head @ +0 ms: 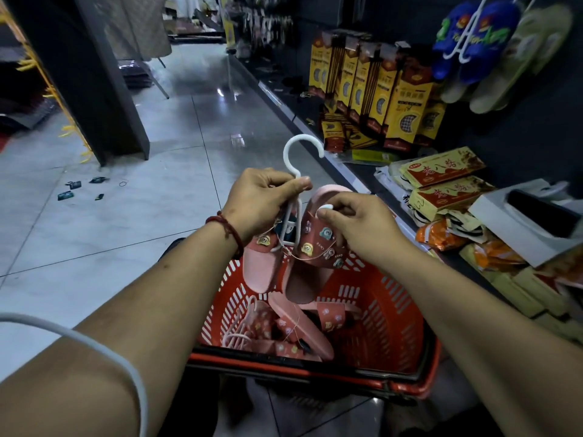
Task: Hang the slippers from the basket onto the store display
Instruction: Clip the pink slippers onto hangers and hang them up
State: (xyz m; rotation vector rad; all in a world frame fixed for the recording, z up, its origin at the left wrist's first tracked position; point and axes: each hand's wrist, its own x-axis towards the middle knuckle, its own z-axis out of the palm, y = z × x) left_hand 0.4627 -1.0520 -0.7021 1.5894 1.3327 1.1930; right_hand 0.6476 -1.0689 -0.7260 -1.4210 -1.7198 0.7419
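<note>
Head view: left hand [258, 200] pinches white plastic hanger [286, 154]; right hand [362, 228] pinches pink slipper [312, 247] above latticed basket [388, 310].

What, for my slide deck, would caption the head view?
Above the red basket, left hand and right hand pinch a white hanger carrying pink slippers; blue slippers hang nearby.

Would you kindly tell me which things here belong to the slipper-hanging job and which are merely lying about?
Job: pink slippers and white hanger, held in the left hand and right hand; red basket with spare slippers; blue slippers already hung.
Lying about: yellow boxes, orange packets, floor scraps.
</note>
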